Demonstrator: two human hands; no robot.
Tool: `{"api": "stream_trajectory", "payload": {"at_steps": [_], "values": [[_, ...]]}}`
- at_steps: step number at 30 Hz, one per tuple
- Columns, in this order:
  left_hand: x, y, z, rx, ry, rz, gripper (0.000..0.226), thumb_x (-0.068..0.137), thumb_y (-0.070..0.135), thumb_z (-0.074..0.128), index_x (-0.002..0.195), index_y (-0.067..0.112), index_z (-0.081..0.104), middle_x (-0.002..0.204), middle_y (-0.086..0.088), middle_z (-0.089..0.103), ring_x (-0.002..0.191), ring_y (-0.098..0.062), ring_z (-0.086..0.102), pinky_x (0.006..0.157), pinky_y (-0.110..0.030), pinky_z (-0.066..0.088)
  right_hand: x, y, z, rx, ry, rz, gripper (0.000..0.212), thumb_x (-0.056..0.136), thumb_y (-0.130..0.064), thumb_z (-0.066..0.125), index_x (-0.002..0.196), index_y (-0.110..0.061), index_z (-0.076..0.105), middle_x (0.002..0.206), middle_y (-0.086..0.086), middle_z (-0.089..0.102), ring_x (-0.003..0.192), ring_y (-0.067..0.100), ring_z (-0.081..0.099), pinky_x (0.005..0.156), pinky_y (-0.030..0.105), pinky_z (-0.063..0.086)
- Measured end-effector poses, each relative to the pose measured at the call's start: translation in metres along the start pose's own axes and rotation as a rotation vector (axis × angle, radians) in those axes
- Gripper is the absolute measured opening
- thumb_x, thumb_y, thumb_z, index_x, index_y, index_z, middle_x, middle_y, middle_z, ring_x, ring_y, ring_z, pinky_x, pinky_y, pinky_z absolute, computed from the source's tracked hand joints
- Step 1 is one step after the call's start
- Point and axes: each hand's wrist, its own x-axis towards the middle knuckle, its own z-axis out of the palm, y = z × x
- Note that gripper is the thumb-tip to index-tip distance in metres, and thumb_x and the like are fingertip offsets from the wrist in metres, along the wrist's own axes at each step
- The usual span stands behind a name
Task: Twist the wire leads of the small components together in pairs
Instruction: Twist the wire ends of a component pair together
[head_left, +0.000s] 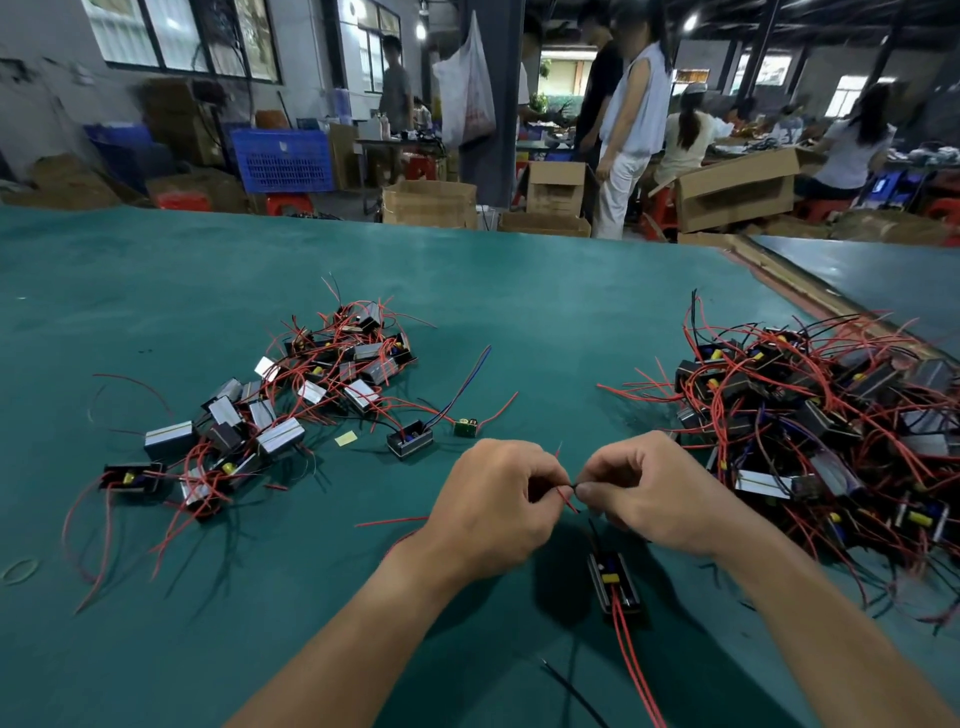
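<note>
My left hand (493, 499) and my right hand (654, 493) meet above the green table (467, 291), fingertips almost touching. Between them they pinch thin wire leads (569, 491), one red and one black. A small black boxed component (613, 579) hangs or lies just below the hands, with red leads trailing toward me. A pile of components with red leads (291, 395) lies to the left. A larger tangled pile (826, 421) lies to the right.
A single black component (410, 440) and a small green board (466, 427) lie between the left pile and my hands. A loose black wire (571, 691) lies near the front edge. Cardboard boxes, blue crates and several people are beyond the table.
</note>
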Motion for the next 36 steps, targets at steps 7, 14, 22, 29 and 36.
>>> {"api": "stream_trajectory", "payload": {"at_steps": [7,14,22,29,36], "values": [[0.0,0.0,-0.001,-0.092,-0.018,-0.105,0.012,0.081,0.024,0.067,0.078,0.016,0.075,0.067,0.0,0.068,0.064,-0.015,0.061,0.063,-0.035,0.05,0.0,0.003,0.003,-0.065,-0.001,0.002,0.028,0.089,-0.01,0.069,0.063,-0.018,0.063,0.045,-0.012,0.056,0.042,-0.001,0.042,0.047,0.012,0.033],[0.001,-0.003,0.0,-0.049,0.053,-0.174,0.008,0.082,0.022,0.071,0.077,0.018,0.075,0.059,0.004,0.062,0.054,-0.009,0.05,0.058,-0.028,0.046,-0.006,-0.002,0.002,-0.013,0.115,-0.162,0.012,0.084,-0.011,0.074,0.082,-0.018,0.064,0.059,-0.003,0.06,0.052,0.007,0.046,0.053,0.023,0.039],[0.002,-0.007,0.0,-0.053,0.096,-0.216,0.01,0.077,0.026,0.079,0.085,0.026,0.073,0.062,0.014,0.06,0.06,-0.01,0.054,0.064,-0.028,0.048,-0.003,0.003,0.009,-0.169,0.101,-0.154,0.015,0.081,-0.021,0.076,0.068,-0.019,0.069,0.059,0.002,0.065,0.054,0.018,0.056,0.058,0.037,0.048],[0.003,-0.006,-0.004,-0.124,0.158,-0.253,0.022,0.075,0.012,0.077,0.091,0.025,0.073,0.076,0.013,0.066,0.063,-0.011,0.057,0.068,-0.024,0.05,-0.001,0.006,0.011,-0.183,0.18,-0.11,0.016,0.078,-0.012,0.075,0.069,-0.023,0.068,0.062,-0.003,0.067,0.06,0.017,0.061,0.065,0.038,0.053],[0.004,-0.002,-0.005,-0.256,0.142,-0.282,0.044,0.08,0.008,0.072,0.117,0.027,0.059,0.074,0.01,0.068,0.063,-0.009,0.061,0.068,-0.023,0.051,0.001,0.011,0.013,-0.189,0.197,-0.078,0.01,0.078,-0.021,0.07,0.07,-0.025,0.064,0.062,-0.005,0.066,0.063,0.019,0.061,0.069,0.044,0.053]]}}
